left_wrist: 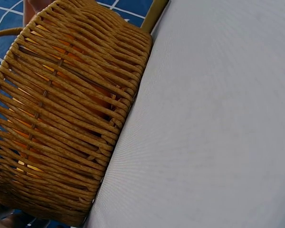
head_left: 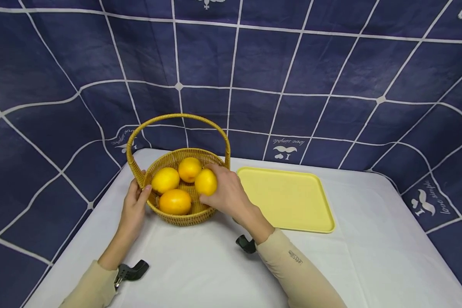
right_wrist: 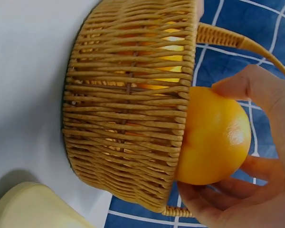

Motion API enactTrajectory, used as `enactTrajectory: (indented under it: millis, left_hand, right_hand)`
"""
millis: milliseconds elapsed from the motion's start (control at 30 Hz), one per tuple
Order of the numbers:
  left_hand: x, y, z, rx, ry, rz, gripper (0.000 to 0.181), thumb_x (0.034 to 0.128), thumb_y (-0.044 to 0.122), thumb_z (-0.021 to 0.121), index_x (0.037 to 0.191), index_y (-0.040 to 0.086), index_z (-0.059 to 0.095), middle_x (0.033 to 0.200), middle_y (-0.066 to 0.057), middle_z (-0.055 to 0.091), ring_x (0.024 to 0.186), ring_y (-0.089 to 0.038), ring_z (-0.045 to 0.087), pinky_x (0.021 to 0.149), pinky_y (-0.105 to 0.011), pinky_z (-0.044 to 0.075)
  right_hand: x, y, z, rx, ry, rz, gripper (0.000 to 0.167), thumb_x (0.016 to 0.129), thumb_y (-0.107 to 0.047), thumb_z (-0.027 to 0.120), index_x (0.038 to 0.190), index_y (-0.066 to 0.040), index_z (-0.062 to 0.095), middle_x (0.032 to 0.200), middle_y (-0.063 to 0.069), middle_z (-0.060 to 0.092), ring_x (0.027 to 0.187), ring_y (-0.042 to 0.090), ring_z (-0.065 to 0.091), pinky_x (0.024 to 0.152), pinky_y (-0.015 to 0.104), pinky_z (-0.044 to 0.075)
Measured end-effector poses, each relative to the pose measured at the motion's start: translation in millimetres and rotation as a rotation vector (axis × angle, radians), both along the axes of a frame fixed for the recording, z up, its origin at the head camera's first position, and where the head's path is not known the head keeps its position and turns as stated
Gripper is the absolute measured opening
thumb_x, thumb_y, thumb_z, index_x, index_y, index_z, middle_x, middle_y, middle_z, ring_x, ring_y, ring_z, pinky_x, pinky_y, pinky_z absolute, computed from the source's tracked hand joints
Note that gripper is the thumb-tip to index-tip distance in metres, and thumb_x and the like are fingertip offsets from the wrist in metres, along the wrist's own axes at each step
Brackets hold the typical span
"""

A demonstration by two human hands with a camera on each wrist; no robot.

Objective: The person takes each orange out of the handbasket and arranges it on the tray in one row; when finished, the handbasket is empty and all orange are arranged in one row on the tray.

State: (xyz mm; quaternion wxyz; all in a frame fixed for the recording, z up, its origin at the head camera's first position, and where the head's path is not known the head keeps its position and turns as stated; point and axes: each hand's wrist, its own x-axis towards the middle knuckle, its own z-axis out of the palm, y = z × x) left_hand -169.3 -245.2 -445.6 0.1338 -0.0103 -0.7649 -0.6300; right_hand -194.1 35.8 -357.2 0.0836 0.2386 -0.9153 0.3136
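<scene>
A round wicker basket (head_left: 188,219) with a tall arched handle stands on the white table. My left hand (head_left: 134,204) holds its left rim by the foot of the handle, thumb on the inner side. With thumb and fingers, my right hand (head_left: 228,191) grips a yellow-orange citrus fruit (head_left: 205,182) at the basket's right side. In the right wrist view this citrus fruit (right_wrist: 213,137) shows above the rim. Three similar fruits (head_left: 175,202) lie inside the basket. The left wrist view is mostly wicker wall (left_wrist: 66,109), with the left fingers largely out of sight.
A shallow yellow tray (head_left: 288,199) lies flat on the table just right of the basket, behind the right forearm. White cloth (head_left: 200,265) covers the table. A dark blue checked curtain (head_left: 254,64) hangs behind and along both sides.
</scene>
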Motion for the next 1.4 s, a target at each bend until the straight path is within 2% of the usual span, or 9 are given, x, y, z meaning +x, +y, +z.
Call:
enactTrajectory:
  millis: [167, 367, 467, 600, 733, 867, 1033, 1267, 1400]
  left_hand:
    - [1.0, -0.2, -2.6, 0.023, 0.001, -0.011, 0.061, 0.1143, 0.031, 0.045, 0.168, 0.013, 0.024, 0.171, -0.017, 0.031, 0.152, -0.022, 0.036, 0.107, -0.004, 0.036]
    - [0.7, 2.4, -5.3, 0.021, -0.01, -0.022, 0.062, 0.1143, 0.032, 0.045, 0.168, 0.011, 0.023, 0.17, -0.019, 0.032, 0.154, -0.028, 0.034, 0.108, -0.005, 0.035]
    - [1.9, 3.5, -7.7, 0.017, -0.027, -0.026, 0.062, 0.1144, 0.032, 0.045, 0.168, 0.011, 0.022, 0.171, -0.018, 0.031, 0.155, -0.031, 0.032, 0.108, -0.004, 0.035]
    - [4.1, 3.9, -9.8, -0.003, -0.047, -0.008, 0.062, 0.1144, 0.034, 0.044, 0.169, 0.014, 0.022, 0.171, -0.016, 0.032, 0.154, -0.031, 0.034, 0.106, -0.003, 0.034]
    - [4.6, 2.8, -8.6, -0.025, -0.045, 0.007, 0.062, 0.1144, 0.035, 0.044, 0.169, 0.016, 0.023, 0.171, -0.014, 0.033, 0.153, -0.029, 0.035, 0.105, -0.002, 0.034]
    - [3.4, 0.9, -6.1, -0.038, -0.024, 0.0, 0.062, 0.1147, 0.034, 0.044, 0.169, 0.015, 0.022, 0.171, -0.014, 0.032, 0.153, -0.03, 0.034, 0.106, -0.002, 0.034]
    - [1.2, -1.1, -4.3, -0.044, -0.014, -0.012, 0.062, 0.1148, 0.033, 0.044, 0.169, 0.013, 0.021, 0.172, -0.016, 0.03, 0.155, -0.032, 0.032, 0.109, -0.003, 0.033]
    - [0.0, -2.0, -4.3, -0.06, 0.005, 0.012, 0.06, 0.1146, 0.033, 0.044, 0.168, 0.014, 0.025, 0.167, -0.018, 0.038, 0.148, -0.025, 0.041, 0.104, -0.003, 0.036]
    - [-1.4, -3.1, -3.3, -0.076, 0.008, 0.017, 0.06, 0.1146, 0.033, 0.044, 0.168, 0.015, 0.025, 0.168, -0.017, 0.037, 0.147, -0.021, 0.042, 0.103, -0.003, 0.036]
  right_hand:
    - [8.4, 7.8, 2.2, -0.094, -0.026, -0.025, 0.074, 0.076, -0.028, 0.085, 0.144, -0.017, 0.06, 0.129, 0.002, 0.071, 0.103, 0.022, 0.065, 0.085, 0.04, 0.058]
    - [19.1, 28.7, 1.5, -0.239, -0.104, -0.099, 0.069, 0.077, -0.031, 0.085, 0.142, -0.025, 0.062, 0.126, -0.003, 0.07, 0.108, 0.024, 0.06, 0.085, 0.04, 0.058]
    - [20.0, 40.2, -1.6, -0.28, -0.109, -0.129, 0.066, 0.078, -0.032, 0.084, 0.141, -0.024, 0.062, 0.125, -0.004, 0.071, 0.109, 0.023, 0.059, 0.086, 0.039, 0.056]
    - [13.8, 53.4, -3.7, -0.314, -0.068, -0.152, 0.066, 0.079, -0.031, 0.083, 0.14, -0.019, 0.062, 0.123, -0.001, 0.073, 0.105, 0.021, 0.064, 0.086, 0.039, 0.058]
    - [4.3, 64.8, -6.1, -0.325, -0.05, -0.21, 0.064, 0.079, -0.029, 0.083, 0.138, -0.014, 0.063, 0.122, 0.004, 0.073, 0.103, 0.023, 0.068, 0.085, 0.041, 0.06]
    - [-4.6, 73.0, -12.7, -0.313, -0.066, -0.294, 0.065, 0.081, -0.031, 0.084, 0.139, -0.011, 0.063, 0.125, 0.011, 0.073, 0.105, 0.03, 0.068, 0.087, 0.045, 0.061]
    - [-15.3, 78.9, -27.8, -0.288, -0.088, -0.388, 0.07, 0.082, -0.033, 0.081, 0.146, -0.016, 0.059, 0.125, 0.016, 0.072, 0.108, 0.038, 0.063, 0.092, 0.051, 0.053]
    - [-24.2, 79.2, -51.4, -0.256, -0.2, -0.431, 0.071, 0.087, -0.037, 0.081, 0.149, -0.014, 0.056, 0.134, 0.019, 0.069, 0.121, 0.044, 0.055, 0.099, 0.053, 0.049]
    - [-26.4, 78.5, -56.8, -0.248, -0.204, -0.433, 0.071, 0.089, -0.041, 0.08, 0.148, -0.01, 0.057, 0.136, 0.019, 0.068, 0.123, 0.044, 0.056, 0.101, 0.053, 0.05]
